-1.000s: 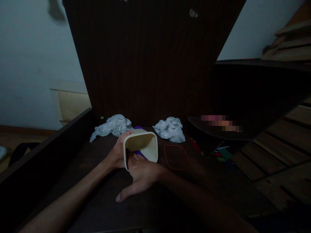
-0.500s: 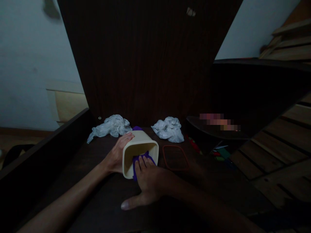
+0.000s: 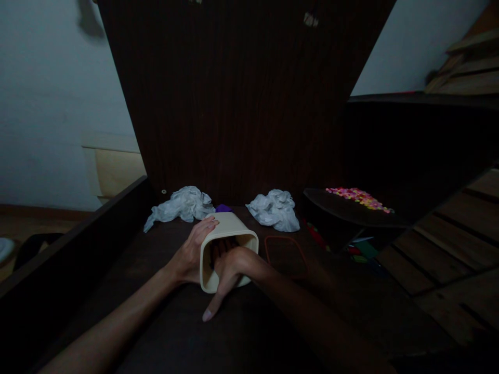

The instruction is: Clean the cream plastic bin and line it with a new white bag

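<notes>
Cream tub (image 3: 230, 224), qty 1: laid on its side at centre of dk. table (image 3: 163, 322), open end faced twd. wearer; gripped by L hand (image 3: 194, 250), which is wrapped round its L side w/ fingertips set on the upper face. R hand (image 3: 230, 266), qty 1: fingers put into tub thru the opening, thumb held outside below rim, spread wide of the fingers; whether anything is held inside can't be told, interior too dk. Purple item (image 3: 223, 208), qty 1: seen just behind tub, mostly hidden, type not identifiable. Crumpled bag (image 3: 183, 203), whitish: placed behind L hand, to L of purple item. Second bag (image 3: 274, 209), same colour, also crumpled: placed behind and R of tub. Red-brown ring (image 3: 283, 238), squarish w/ rounded corners: laid flat near tub, R side, in front of second bag. Dk. shelf (image 3: 316, 200), far R: topped w/ many small pink & yellow pieces (image 3: 358, 197); misc. red and green items (image 3: 365, 248) stowed beneath, too dim to be named. Upright board (image 3: 234, 104), dk. brown: stood at rear of table. Slatted wood (image 3: 448, 239): seen at R edge.
</notes>
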`<move>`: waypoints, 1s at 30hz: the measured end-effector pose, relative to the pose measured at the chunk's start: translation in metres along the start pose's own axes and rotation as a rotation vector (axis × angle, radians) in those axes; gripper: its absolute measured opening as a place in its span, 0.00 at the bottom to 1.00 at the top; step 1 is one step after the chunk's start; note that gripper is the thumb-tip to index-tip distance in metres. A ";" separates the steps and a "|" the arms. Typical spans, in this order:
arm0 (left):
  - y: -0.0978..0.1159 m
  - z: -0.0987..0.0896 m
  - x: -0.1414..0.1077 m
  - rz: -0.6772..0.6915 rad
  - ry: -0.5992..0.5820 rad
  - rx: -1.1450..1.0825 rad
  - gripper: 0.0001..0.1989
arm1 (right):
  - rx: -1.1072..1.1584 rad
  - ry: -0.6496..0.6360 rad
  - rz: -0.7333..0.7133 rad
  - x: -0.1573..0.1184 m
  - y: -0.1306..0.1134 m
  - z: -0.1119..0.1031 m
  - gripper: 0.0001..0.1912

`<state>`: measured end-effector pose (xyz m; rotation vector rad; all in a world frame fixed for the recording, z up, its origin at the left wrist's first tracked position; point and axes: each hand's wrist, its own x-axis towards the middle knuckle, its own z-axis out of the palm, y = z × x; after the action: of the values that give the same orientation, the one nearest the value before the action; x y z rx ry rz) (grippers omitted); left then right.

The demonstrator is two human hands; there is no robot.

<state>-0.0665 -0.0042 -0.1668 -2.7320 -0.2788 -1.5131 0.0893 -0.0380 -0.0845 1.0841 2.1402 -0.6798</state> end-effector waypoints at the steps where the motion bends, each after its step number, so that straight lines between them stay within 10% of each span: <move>1: 0.000 0.001 -0.001 -0.001 0.007 -0.004 0.57 | -0.012 -0.026 0.005 0.002 -0.002 -0.002 0.68; 9: 0.001 0.002 -0.001 0.009 0.026 0.013 0.56 | 0.057 -0.092 -0.021 -0.002 -0.009 -0.007 0.61; 20: 0.004 0.000 0.003 -0.039 -0.020 0.086 0.51 | 0.347 0.578 -0.214 -0.041 -0.032 0.056 0.75; 25: 0.001 -0.004 0.004 -0.030 -0.060 0.069 0.53 | 0.284 0.675 -0.019 -0.030 -0.035 0.091 0.37; 30: 0.003 -0.005 0.009 -0.008 -0.080 0.062 0.56 | 0.211 0.700 0.094 -0.038 -0.025 0.109 0.43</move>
<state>-0.0655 -0.0065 -0.1565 -2.7501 -0.3316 -1.3745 0.1192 -0.1444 -0.1254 1.7187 2.6033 -0.5364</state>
